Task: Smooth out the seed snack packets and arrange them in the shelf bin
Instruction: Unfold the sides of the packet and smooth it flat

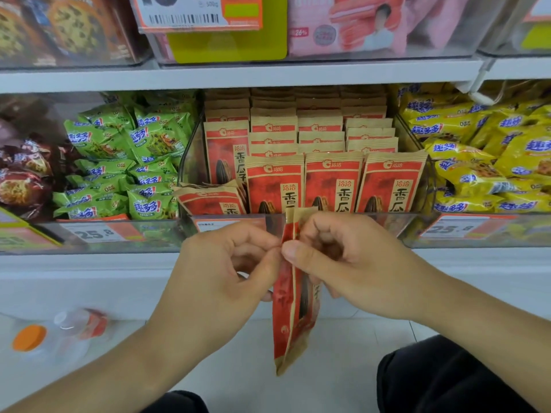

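Both hands pinch one red seed packet (pixel 293 296) by its upper edge, left hand (pixel 226 275) and right hand (pixel 346 263) thumb to thumb, so it hangs edge-on just below the clear shelf bin (pixel 190 162), probably to flatten a crease. Inside the bin, upright packets (pixel 334 186) fill three rows. Its left front corner, where one fallen packet (pixel 211 201) slumps, offers room.

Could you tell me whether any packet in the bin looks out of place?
Yes: the front-left packet is tilted and sits lower than the upright rows beside it. Both hands, left and right, pinch another packet outside the bin.
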A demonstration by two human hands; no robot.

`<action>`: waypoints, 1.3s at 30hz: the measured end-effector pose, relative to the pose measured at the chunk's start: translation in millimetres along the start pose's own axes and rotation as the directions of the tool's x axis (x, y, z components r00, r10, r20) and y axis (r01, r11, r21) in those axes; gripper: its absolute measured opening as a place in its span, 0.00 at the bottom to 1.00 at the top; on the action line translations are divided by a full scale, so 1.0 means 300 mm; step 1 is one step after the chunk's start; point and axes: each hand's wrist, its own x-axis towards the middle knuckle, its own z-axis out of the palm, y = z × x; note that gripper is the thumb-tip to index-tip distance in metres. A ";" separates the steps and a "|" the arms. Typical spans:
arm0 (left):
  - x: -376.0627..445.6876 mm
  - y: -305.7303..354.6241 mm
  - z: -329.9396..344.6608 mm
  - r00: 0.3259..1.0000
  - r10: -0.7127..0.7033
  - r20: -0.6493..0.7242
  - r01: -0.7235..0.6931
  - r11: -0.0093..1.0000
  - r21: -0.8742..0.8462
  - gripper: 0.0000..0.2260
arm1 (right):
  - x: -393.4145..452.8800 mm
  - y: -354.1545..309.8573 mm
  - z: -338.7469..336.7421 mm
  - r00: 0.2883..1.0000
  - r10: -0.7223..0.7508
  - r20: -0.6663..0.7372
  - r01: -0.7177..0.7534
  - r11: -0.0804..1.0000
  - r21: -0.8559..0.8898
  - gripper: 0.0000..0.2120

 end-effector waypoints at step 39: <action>-0.013 0.020 -0.022 0.993 0.018 0.119 -0.049 0.964 0.263 0.06 | -0.018 -0.016 -0.040 0.997 0.070 0.015 -0.070 0.997 -0.015 0.10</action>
